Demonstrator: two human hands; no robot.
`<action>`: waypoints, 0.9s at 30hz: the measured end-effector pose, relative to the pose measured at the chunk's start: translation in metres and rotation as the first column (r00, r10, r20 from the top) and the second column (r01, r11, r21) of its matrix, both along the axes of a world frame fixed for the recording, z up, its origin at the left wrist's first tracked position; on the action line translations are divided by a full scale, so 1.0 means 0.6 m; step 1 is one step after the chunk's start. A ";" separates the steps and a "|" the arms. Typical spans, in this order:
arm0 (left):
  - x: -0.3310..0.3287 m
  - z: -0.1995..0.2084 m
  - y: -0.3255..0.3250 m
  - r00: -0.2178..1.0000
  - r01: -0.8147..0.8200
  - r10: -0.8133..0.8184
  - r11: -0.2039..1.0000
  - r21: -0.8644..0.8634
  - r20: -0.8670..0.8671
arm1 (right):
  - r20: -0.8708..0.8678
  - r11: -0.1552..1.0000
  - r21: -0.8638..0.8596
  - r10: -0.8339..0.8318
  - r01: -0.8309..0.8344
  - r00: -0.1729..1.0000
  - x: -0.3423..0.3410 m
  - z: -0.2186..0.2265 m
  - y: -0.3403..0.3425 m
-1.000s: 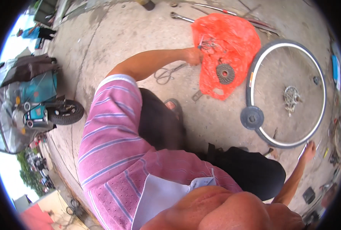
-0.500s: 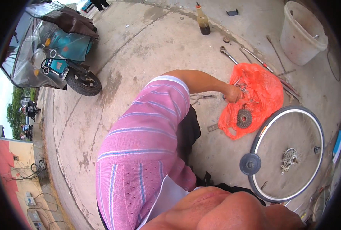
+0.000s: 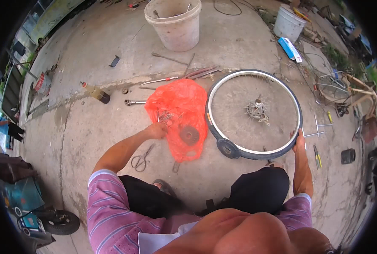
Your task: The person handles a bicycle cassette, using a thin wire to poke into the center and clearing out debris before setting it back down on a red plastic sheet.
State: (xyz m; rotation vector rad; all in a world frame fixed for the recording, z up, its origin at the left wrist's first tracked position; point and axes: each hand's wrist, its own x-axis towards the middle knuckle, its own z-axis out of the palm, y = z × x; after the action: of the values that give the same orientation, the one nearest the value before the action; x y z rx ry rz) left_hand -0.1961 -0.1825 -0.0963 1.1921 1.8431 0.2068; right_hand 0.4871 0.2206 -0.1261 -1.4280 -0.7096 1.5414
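A red plastic bag (image 3: 178, 95) lies spread on the concrete, with a bicycle cassette (image 3: 189, 134) and several small metal parts (image 3: 166, 117) on it. My left hand (image 3: 157, 131) is at the bag's left edge, just below the small parts, fingers curled together; what they hold, if anything, is hidden. To the right lies a bicycle wheel (image 3: 211, 116) with a black tyre, pale rim and hub. My right hand (image 3: 299, 141) grips the tyre at its lower right side. A dark round disc (image 3: 228, 148) overlaps the wheel's lower left edge.
Scissors (image 3: 141, 161) lie left of my feet, a ratchet wrench (image 3: 135, 102) left of the bag. Beyond stand a bottle of dark liquid (image 3: 96, 93) and a white bucket (image 3: 176, 31). Pliers (image 3: 317, 156) and a T-shaped metal tool (image 3: 317, 125) are right of the wheel.
The view has swung to the right, bringing my right hand on the tyre into sight. My left hand has shifted from among the small parts to the bag's edge.
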 end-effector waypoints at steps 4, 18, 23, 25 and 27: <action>0.033 -0.020 0.079 0.991 0.128 -0.131 0.988 -0.082 -0.029 | 0.075 0.988 0.144 -0.072 0.061 0.995 0.041 0.085 -0.018; 0.016 0.015 0.076 0.974 0.176 -0.168 0.984 0.038 -0.153 | 0.705 0.777 0.477 -0.059 -0.410 0.707 -0.243 0.477 0.071; -0.011 0.042 0.101 0.988 0.051 -0.022 0.980 0.191 -0.151 | 0.766 0.533 0.546 -0.005 -0.646 0.643 -0.358 0.567 0.050; -0.008 0.082 0.127 0.986 -0.068 0.105 0.964 0.256 -0.132 | 0.763 0.451 0.573 0.009 -0.684 0.646 -0.393 0.589 0.031; -0.025 0.105 0.147 0.972 -0.211 0.235 0.883 0.420 -0.007 | 0.755 0.354 0.606 0.027 -0.712 0.656 -0.420 0.610 0.024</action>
State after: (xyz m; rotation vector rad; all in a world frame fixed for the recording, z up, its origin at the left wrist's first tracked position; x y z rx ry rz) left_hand -0.2113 -0.0943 -0.0334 1.2737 2.0504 0.7371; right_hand 0.2351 0.2352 0.2399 -0.8739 -2.1046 0.6066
